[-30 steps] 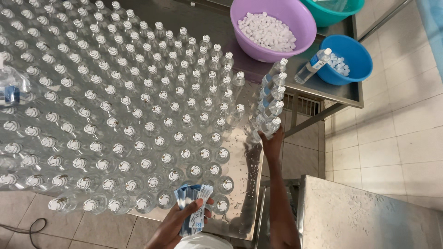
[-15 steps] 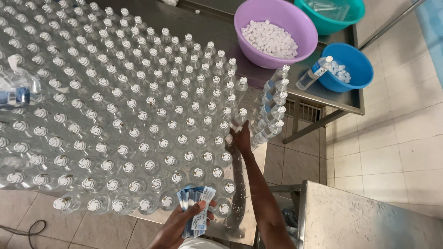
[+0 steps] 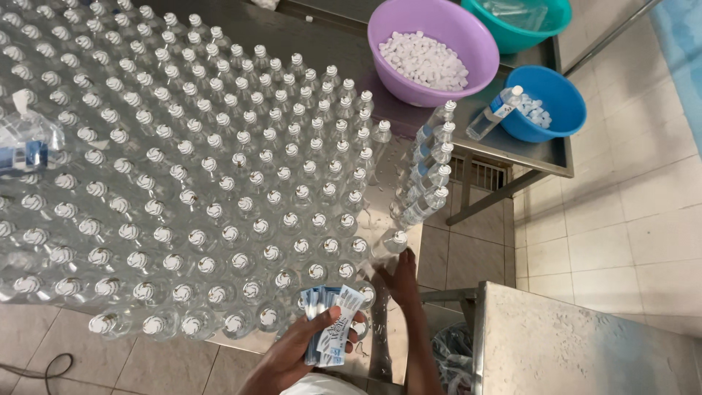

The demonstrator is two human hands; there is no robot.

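Blue-and-white labels [image 3: 330,327] sit fanned in your clenched left hand [image 3: 292,355]. Your right hand [image 3: 401,279] grips one capped bottle [image 3: 389,246] at the table edge [image 3: 380,351]

Support: grey stainless-steel table [image 3: 512,150] on thin legs, over a pale tiled floor [image 3: 621,234].
Main load: clear plastic bottles with white caps [image 3: 219,190], upright in close rows.
Far end: purple plastic bowl of white caps [image 3: 468,33], teal plastic bowl [image 3: 556,18], blue plastic bowl [image 3: 563,95].
Right edge: short row of labelled capped bottles [image 3: 431,164].
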